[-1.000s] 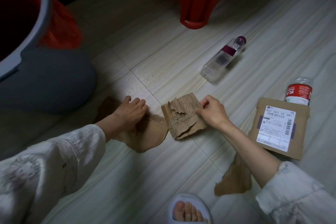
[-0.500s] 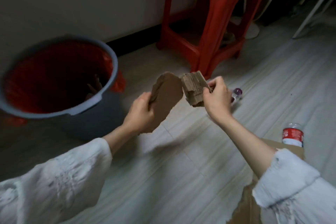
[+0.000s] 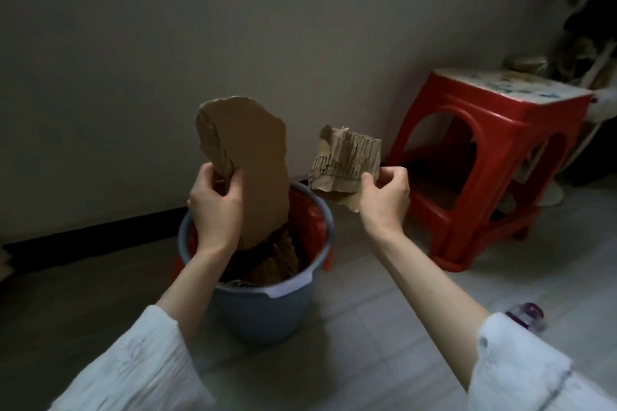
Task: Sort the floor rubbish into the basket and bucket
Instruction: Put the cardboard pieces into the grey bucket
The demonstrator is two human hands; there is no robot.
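My left hand (image 3: 215, 208) grips a large torn piece of brown cardboard (image 3: 248, 157), held upright with its lower end dipping into the grey bucket (image 3: 267, 314). The bucket has a red bag lining and several cardboard scraps (image 3: 273, 264) inside. My right hand (image 3: 384, 197) pinches a smaller, ragged corrugated cardboard piece (image 3: 347, 160) in the air, just right of and above the bucket's rim. A clear bottle with a purple cap (image 3: 529, 314) lies on the floor at the right, partly hidden by my right sleeve.
A red plastic stool (image 3: 484, 157) stands right of the bucket against the grey wall. Dark baseboard runs along the wall on the left. Light tiled floor (image 3: 350, 344) spreads in front of the bucket. Clutter hangs at the far right corner.
Both hands lifted their cardboard pieces off the floor and carried them up and over to the bucket. My view swung up from the floor to the bucket and wall.
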